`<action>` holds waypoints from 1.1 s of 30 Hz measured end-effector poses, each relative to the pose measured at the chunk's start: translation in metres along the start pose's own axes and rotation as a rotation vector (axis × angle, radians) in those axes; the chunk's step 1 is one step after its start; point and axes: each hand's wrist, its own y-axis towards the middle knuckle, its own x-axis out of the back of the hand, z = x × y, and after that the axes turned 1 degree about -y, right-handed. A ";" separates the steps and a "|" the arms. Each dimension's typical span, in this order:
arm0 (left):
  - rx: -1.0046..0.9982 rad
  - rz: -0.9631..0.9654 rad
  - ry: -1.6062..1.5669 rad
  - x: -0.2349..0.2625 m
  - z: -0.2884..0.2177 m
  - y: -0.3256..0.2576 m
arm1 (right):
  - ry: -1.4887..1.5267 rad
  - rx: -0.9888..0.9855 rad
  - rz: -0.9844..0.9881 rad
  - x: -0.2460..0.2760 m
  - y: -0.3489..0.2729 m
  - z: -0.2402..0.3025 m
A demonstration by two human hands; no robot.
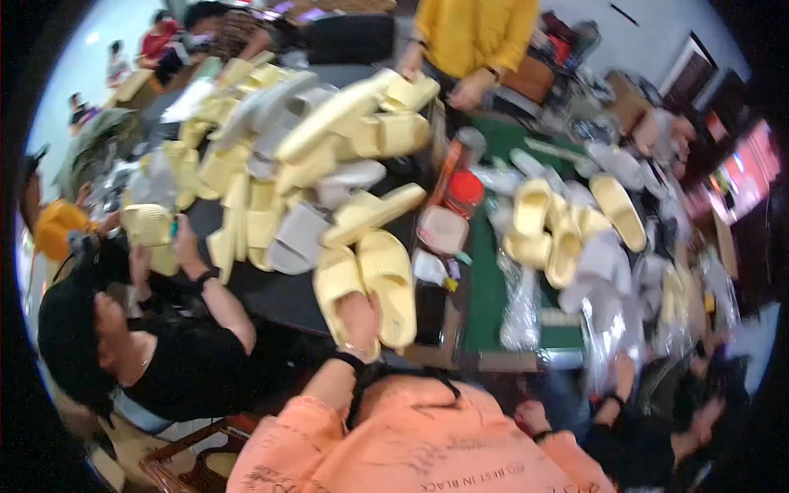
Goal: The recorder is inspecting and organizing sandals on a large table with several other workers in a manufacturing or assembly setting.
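Note:
My left hand (359, 319) grips a pair of pale yellow slippers (386, 267) at the dark table's near edge. Their ribbed straps face up, with toes pointing away from me. The hand lies over the left slipper's footbed and reaches the inner edge of the right one; some fingers are hidden. Low and to the right, my right hand (532, 415) is near my orange sleeve, apart from the slippers. Blur hides how its fingers are set. Just beyond the pair lie another yellow slipper (374, 215) and a grey slipper (297, 238).
Yellow and grey slippers pile up on the dark table (288, 304). A red-lidded jar (465, 191) and pink container (444, 230) stand beside it. More slippers and plastic bags (519, 308) cover the green mat (485, 324). Co-workers sit left and right; one in yellow (477, 37) stands opposite.

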 end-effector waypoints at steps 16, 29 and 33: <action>-0.189 -0.068 -0.124 -0.017 0.006 0.014 | -0.984 -0.378 -0.042 0.145 0.047 0.164; -0.132 0.981 -1.482 0.092 -0.110 -0.068 | -0.042 0.896 -0.219 0.164 0.124 0.457; 0.119 1.038 -1.874 0.092 -0.112 -0.060 | 0.118 0.781 -0.220 0.170 0.123 0.438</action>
